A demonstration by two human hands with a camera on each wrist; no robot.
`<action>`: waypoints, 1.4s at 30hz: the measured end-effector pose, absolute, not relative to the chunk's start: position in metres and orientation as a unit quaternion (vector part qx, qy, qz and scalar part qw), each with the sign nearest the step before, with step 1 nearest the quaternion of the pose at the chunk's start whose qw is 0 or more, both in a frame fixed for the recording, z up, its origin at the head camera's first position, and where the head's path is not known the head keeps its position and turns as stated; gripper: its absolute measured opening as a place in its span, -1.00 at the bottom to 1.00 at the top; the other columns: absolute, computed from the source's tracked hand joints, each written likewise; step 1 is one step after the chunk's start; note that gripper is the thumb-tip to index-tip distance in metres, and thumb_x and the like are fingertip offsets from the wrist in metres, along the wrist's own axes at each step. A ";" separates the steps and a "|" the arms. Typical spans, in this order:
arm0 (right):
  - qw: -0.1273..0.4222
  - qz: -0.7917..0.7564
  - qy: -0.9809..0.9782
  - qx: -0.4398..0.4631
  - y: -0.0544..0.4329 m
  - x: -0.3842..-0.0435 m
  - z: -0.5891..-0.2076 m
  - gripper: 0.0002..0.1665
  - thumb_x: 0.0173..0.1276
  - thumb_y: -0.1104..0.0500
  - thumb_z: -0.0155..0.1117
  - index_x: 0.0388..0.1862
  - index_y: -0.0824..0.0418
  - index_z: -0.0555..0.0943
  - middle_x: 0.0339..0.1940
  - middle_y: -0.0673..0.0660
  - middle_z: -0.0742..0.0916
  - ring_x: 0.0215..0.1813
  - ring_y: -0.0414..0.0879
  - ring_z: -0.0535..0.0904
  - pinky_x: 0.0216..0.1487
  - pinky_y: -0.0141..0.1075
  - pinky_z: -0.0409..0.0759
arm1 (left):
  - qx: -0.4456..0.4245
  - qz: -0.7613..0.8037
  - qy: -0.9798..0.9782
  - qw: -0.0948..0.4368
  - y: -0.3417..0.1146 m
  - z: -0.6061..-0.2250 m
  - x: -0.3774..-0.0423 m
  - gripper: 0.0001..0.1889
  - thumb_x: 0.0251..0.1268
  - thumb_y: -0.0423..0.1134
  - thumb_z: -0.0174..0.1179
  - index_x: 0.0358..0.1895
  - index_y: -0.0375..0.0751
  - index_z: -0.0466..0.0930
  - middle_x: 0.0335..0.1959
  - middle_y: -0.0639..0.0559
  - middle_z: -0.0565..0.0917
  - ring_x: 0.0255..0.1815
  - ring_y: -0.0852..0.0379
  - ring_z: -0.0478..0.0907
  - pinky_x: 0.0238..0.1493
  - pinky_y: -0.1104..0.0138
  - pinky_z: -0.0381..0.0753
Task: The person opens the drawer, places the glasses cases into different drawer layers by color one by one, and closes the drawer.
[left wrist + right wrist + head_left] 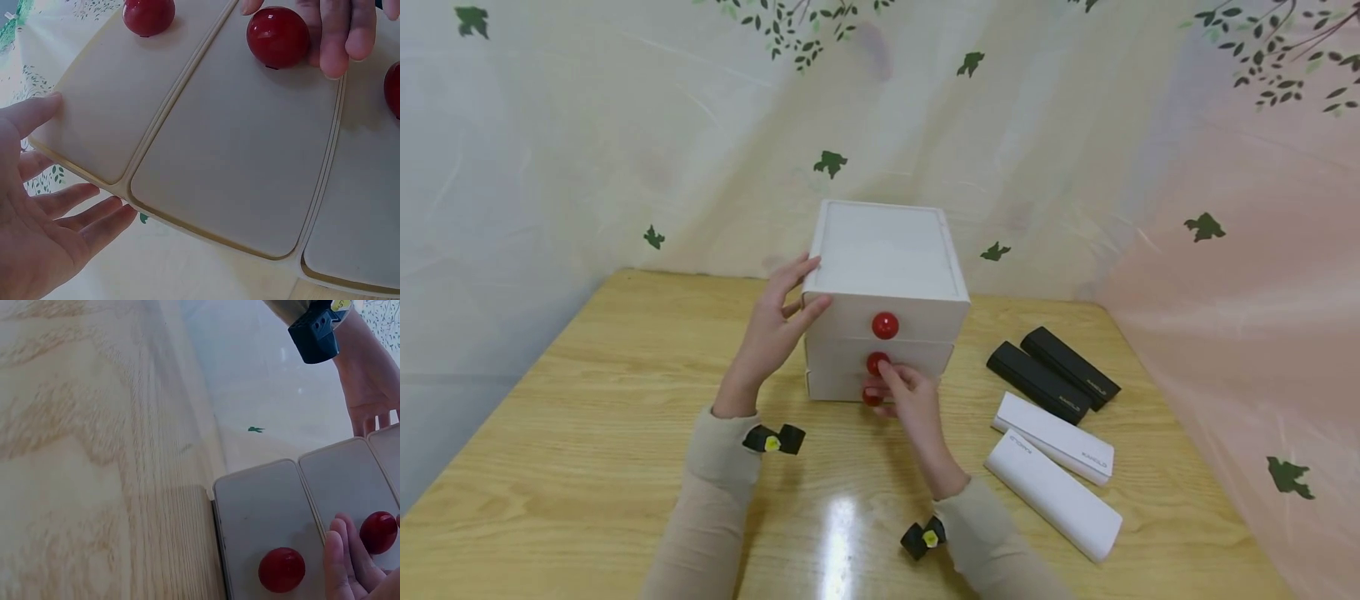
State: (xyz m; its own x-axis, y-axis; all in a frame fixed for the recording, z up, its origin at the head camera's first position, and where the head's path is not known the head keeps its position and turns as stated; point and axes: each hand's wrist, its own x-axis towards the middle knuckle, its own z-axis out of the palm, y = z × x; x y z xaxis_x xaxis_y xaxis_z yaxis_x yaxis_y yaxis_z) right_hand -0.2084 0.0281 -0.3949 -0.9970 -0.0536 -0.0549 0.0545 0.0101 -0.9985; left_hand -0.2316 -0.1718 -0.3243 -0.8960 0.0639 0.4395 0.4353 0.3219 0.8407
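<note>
- Beige sleeves (700,533) are crossing the bottom of the head frame, nearest of all.
- White drawer box (880,246) is standing mid-frame on the wooden table (572,467), its three fronts looking about flush.
- Left hand (775,325), left of centre, is spreading mostly straight fingers along the box's side, thumb resting on the front's edge; seemingly steadying, not clutching.
- Right hand (917,408), centre, is pinching the middle red knob (275,37) between thumb and fingers; top knob (885,325) and bottom knob (282,570) are sitting ungripped.
- Handling, my guess: knobs are looking hard, glossy, maybe slippery; best hold is going round the sides, near the base. Box is looking stiff, fairly light, probably needing side support.
- Two black cases (1037,383) and two white cases (1056,496) are lying at frame right, no hand touching.
</note>
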 end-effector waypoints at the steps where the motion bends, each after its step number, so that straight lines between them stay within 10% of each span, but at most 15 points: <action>1: 0.038 -0.703 0.710 0.002 0.028 -0.208 -0.395 -0.57 0.48 0.05 0.12 -0.09 0.45 0.63 -0.22 0.35 0.78 -0.36 -0.17 0.72 -0.46 -0.44 0.66 | -0.156 -0.561 -0.796 0.166 -0.172 -0.324 -0.232 -0.44 0.39 -0.29 0.16 0.42 -0.19 0.28 0.54 -0.12 0.14 0.45 -0.16 0.24 0.28 -0.17 0.46; 42: 0.019 -0.739 0.673 0.026 0.020 -0.197 -0.399 -0.55 0.46 0.01 0.15 -0.20 0.44 0.62 -0.28 0.30 0.80 -0.42 -0.23 0.71 -0.44 -0.45 0.66 | -0.157 -0.563 -0.793 0.173 -0.172 -0.325 -0.232 -0.46 0.39 -0.29 0.15 0.41 -0.18 0.32 0.53 -0.11 0.18 0.50 -0.12 0.18 0.27 -0.13 0.48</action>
